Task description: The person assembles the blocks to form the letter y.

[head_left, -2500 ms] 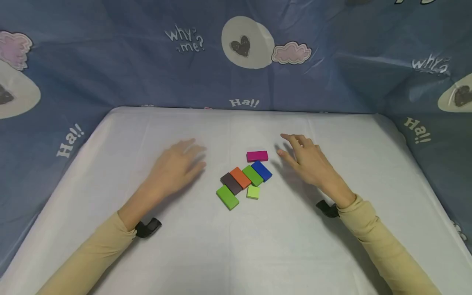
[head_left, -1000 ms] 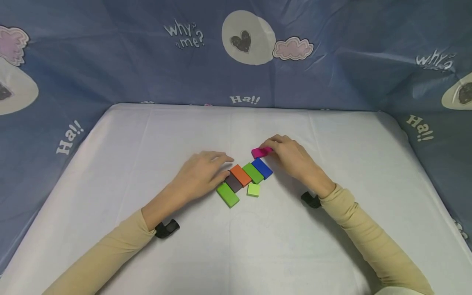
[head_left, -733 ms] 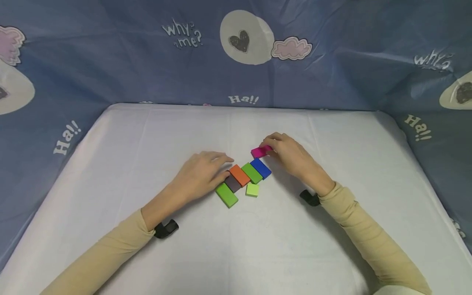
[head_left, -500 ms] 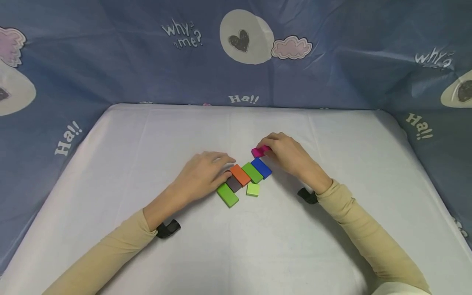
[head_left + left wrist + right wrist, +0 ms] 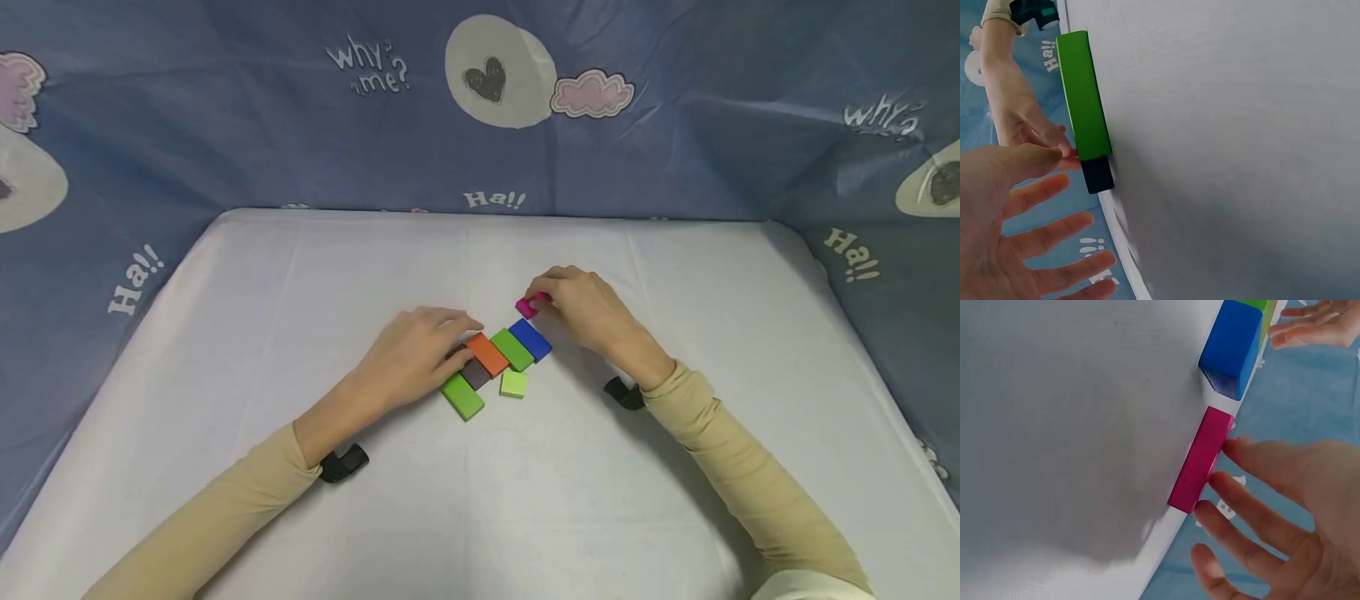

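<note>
My right hand [image 5: 588, 308] pinches a magenta block [image 5: 525, 308] between thumb and fingers, just behind the blue block [image 5: 531, 339]. In the right wrist view the magenta block [image 5: 1200, 464] shows a narrow gap from the blue one. My left hand [image 5: 408, 354] lies by the other end of the slanted row, fingers loosely spread, thumb tip at the dark block [image 5: 476, 374]; whether it presses is hard to tell. Between dark and blue sit an orange block [image 5: 487, 355] and a green block [image 5: 512, 349]. Another green block [image 5: 462, 397] adjoins the dark one.
A small lime square block [image 5: 513, 384] lies in front of the row. White cloth covers the table [image 5: 465, 500], and a blue printed curtain [image 5: 300, 125] rises behind it and at the sides. Each wrist carries a black device [image 5: 343, 463].
Both hands came inward to the blocks. The right hand took hold of the magenta block and turned it; lately it shifted slightly. The left thumb reached the dark block.
</note>
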Action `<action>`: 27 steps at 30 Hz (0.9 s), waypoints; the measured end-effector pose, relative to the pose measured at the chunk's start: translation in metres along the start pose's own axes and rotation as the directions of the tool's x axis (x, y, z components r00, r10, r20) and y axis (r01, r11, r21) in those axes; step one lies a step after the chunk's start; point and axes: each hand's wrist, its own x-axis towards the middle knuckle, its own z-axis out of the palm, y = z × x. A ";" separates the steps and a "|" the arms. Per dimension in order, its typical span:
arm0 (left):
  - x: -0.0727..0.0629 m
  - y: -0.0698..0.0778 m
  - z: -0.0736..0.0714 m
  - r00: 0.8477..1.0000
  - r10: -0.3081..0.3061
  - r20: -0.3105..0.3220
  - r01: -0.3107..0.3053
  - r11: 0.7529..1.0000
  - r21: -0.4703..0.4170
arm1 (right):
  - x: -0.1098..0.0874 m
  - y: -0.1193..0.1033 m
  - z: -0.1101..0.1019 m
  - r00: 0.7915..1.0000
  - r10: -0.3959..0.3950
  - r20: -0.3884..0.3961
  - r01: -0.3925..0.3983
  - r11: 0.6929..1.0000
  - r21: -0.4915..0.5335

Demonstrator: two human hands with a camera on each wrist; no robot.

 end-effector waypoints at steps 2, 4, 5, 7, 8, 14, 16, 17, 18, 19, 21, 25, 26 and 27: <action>0.001 0.001 0.001 1.000 0.001 0.004 -0.001 1.000 0.001 | 0.001 -0.001 0.000 1.000 0.011 0.009 -0.011 1.000 0.005; 0.002 0.003 0.001 1.000 0.002 0.009 -0.002 1.000 -0.001 | 0.001 -0.002 0.001 0.999 0.027 0.025 -0.027 1.000 -0.002; 0.003 0.004 0.001 1.000 0.002 0.010 -0.002 1.000 -0.004 | 0.001 -0.002 0.001 0.999 0.036 0.034 -0.036 0.999 -0.007; 0.004 0.005 0.000 1.000 0.004 0.013 -0.004 1.000 -0.008 | 0.001 -0.002 0.001 0.997 0.051 0.048 -0.051 0.999 -0.016; 0.004 0.006 0.000 1.000 0.005 0.014 -0.005 1.000 -0.010 | 0.001 -0.002 0.002 0.997 0.056 0.051 -0.055 0.998 -0.019; 0.007 0.009 0.001 1.000 0.010 0.016 -0.009 1.000 -0.013 | -0.001 -0.002 0.003 0.997 0.067 0.050 -0.066 0.998 -0.017; 0.007 0.010 0.001 1.000 0.010 0.015 -0.010 1.000 -0.015 | -0.001 -0.003 0.002 0.995 0.076 0.057 -0.076 0.997 -0.007; 0.008 0.010 0.001 1.000 0.011 0.014 -0.010 1.000 -0.016 | -0.001 -0.003 0.002 0.995 0.081 0.062 -0.081 0.997 -0.003; 0.008 0.010 0.002 1.000 0.012 0.014 -0.011 1.000 -0.016 | -0.001 -0.002 0.002 0.994 0.085 0.067 -0.085 0.996 0.001; 0.009 0.010 0.002 1.000 0.013 0.012 -0.013 1.000 -0.015 | -0.001 -0.002 0.002 0.994 0.089 0.071 -0.089 0.996 0.004; 0.010 0.012 0.003 1.000 0.016 0.010 -0.016 1.000 -0.009 | -0.002 -0.002 0.002 0.993 0.093 0.079 -0.094 0.996 0.009; 0.013 0.015 0.006 1.000 0.024 0.005 -0.024 1.000 0.004 | -0.003 0.001 0.002 0.993 0.088 0.082 -0.090 0.996 0.013; 0.014 0.016 0.006 1.000 0.025 0.003 -0.025 1.000 0.006 | -0.003 0.001 0.002 0.993 0.086 0.082 -0.087 0.996 0.013; 0.015 0.017 0.007 1.000 0.028 -0.001 -0.028 1.000 0.011 | -0.003 0.001 0.002 0.993 0.084 0.083 -0.086 0.996 0.014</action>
